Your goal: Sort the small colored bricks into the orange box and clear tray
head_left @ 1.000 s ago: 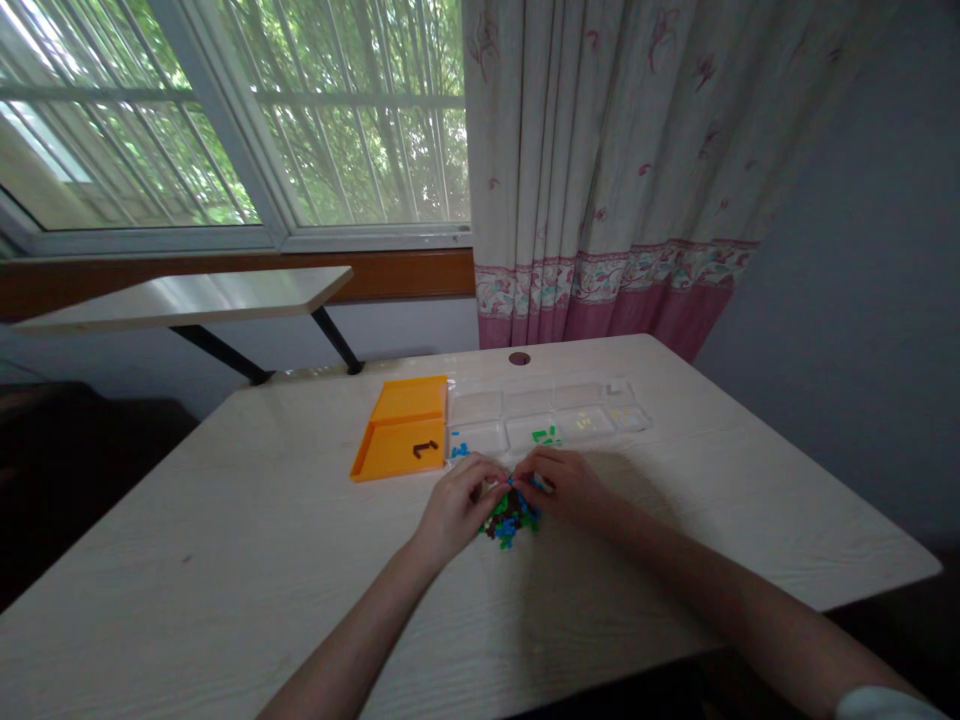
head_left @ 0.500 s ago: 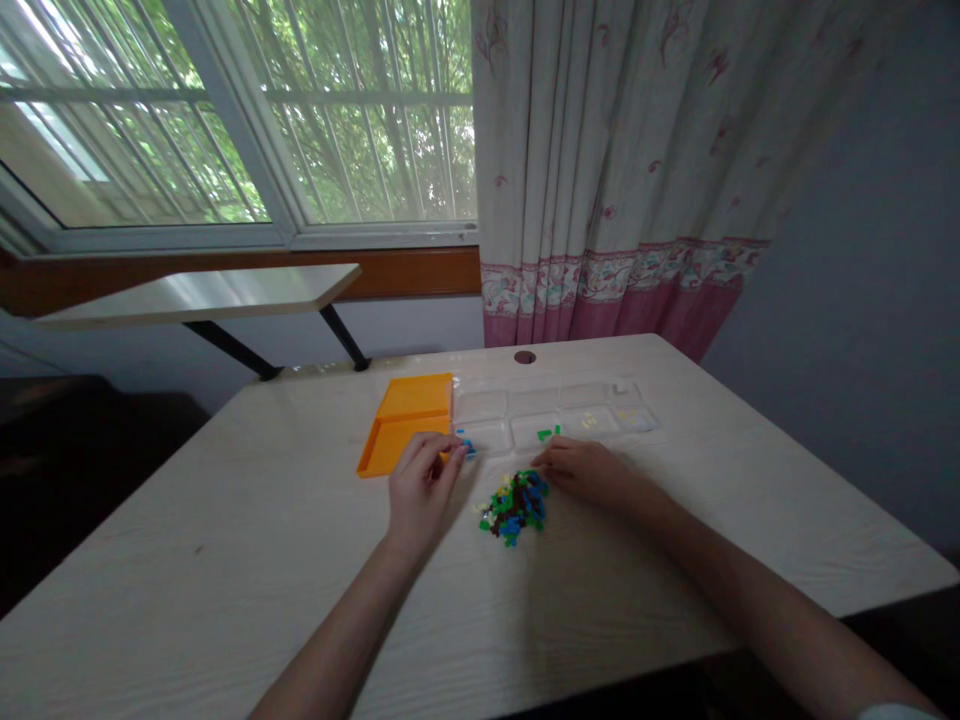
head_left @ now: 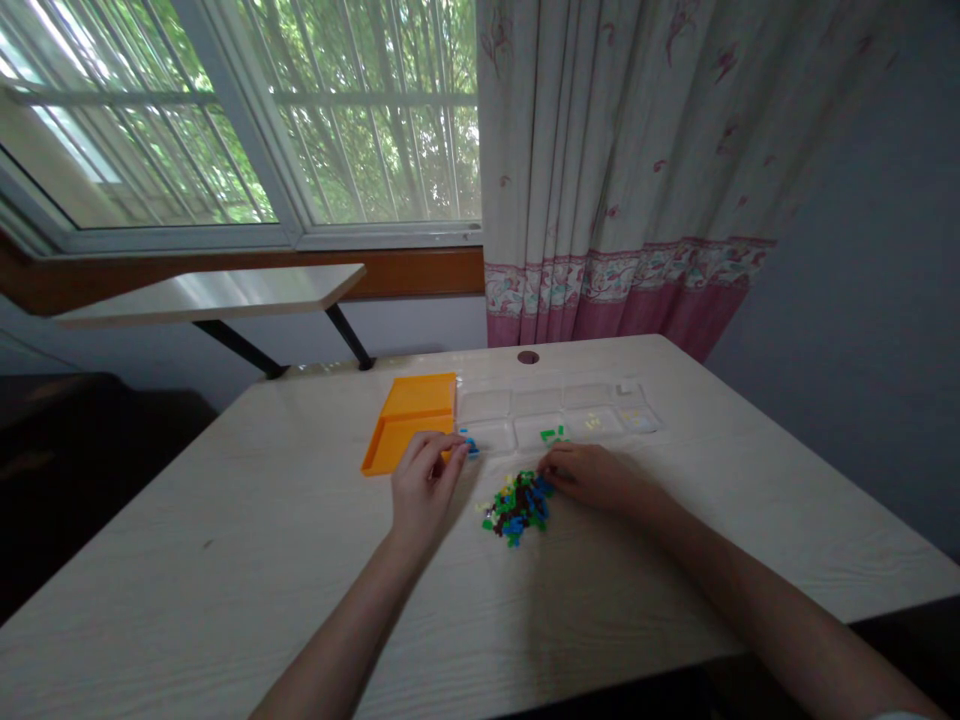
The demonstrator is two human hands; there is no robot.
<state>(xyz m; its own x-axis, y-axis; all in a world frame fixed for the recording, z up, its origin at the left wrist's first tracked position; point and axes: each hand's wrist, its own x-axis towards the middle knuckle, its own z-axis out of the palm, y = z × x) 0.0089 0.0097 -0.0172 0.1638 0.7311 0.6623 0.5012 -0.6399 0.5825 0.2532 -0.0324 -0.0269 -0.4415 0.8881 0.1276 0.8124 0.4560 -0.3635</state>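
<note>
Loose small pieces, blue, green, brown and yellow: one heap [head_left: 519, 508], just below the centre of the frame.
Likely light, stiff and smooth, apt to scatter; best pinched singly by the edges. My right hand [head_left: 553, 467], fingers curled, is at the heap's upper right edge; my left hand [head_left: 454, 447] is beside blue pieces [head_left: 472, 446] in the clear tray [head_left: 537, 402]; whether either is clamped on a piece, I cannot tell. Orange case [head_left: 418, 397], open, left of the tray. Pale wood-grain worktop [head_left: 300, 540]; barred window [head_left: 382, 120], upper left; flowered curtain [head_left: 600, 150], upper right.
</note>
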